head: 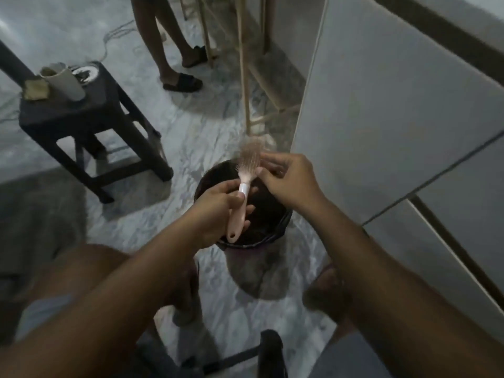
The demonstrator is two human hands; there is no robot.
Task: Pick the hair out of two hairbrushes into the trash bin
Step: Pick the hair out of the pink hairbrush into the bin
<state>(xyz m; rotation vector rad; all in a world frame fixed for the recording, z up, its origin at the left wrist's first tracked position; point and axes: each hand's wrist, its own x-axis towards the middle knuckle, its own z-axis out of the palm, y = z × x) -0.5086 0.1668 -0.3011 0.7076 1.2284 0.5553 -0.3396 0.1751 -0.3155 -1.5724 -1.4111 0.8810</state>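
Dim room, pale marbled floor (177,126), a white cabinet (395,105) down the right side, and a dark stool (68,110) over on the left with a cup (64,80) on it. Someone else stands at the back in black sandals (182,82). Now to the action: the seated person has a pink brush (243,188) up in the air right over the dark round bin (285,219) on the floor between their knees. The left hand (218,211) is wrapped round the handle, thumb up near the white collar. The right hand (286,181) is in at the side of the head, fingertips pinched together against the bristles. Whether there's hair between them I can't tell, as the head is blurred. Only this one brush is showing; the second is nowhere in view. How will it handle? I'd call it a light, stiff plastic thing, easy to steady with one hand on the handle, just as it's held. The hair is the fiddly part: soft, wispy, next to weightless and likely tangled round the bristle roots. I reckon the place to take hold is low down at the base of the bristles, pulling up and off the tips. Loose strands could cling to the fingers or drift wide, so keeping it all over the bin makes sense. Brands or lettering? Nothing readable on the brush, the bin or the cup.
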